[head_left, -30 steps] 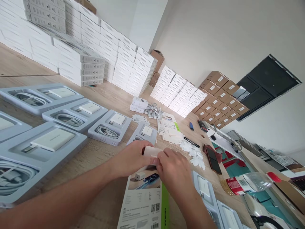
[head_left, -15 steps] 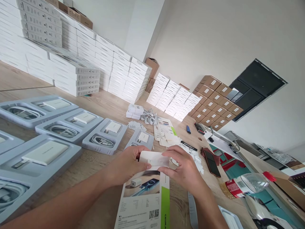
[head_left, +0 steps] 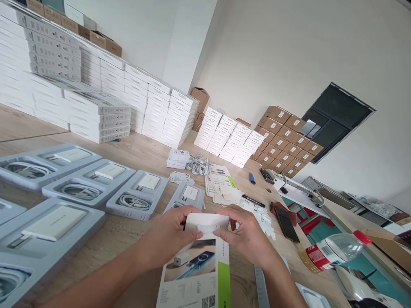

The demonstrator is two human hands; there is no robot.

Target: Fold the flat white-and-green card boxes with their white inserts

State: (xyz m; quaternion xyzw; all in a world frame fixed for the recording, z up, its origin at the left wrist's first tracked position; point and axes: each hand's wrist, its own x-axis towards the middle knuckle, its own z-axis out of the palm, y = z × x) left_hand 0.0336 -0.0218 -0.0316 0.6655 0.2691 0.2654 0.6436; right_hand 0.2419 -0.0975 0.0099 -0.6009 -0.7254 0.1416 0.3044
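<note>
A white and green printed box sleeve [head_left: 192,278] lies flat at the bottom centre, its picture of a charger and phone facing up. At its far end stands a white flap [head_left: 207,220]. My left hand [head_left: 175,233] pinches the flap's left side between thumb and fingers. On the right side, my right hand [head_left: 242,233] grips it the same way, thumb on the near face and fingers behind. Both thumbs rest near a small slot-like tab in the flap. The fingertips behind the flap are partly hidden.
Blue-grey trays [head_left: 136,194] with chargers and cables spread over the left. White boxes [head_left: 157,107] are stacked behind. Cable bundles [head_left: 197,164], paper pieces [head_left: 261,218], a black pen [head_left: 253,201], a phone [head_left: 287,224] and a bottle [head_left: 334,251] lie ahead and right.
My right hand has closed in on the flap's right side, its thumb now pressed to the near face. The flap stands more upright. The camera view has shifted slightly.
</note>
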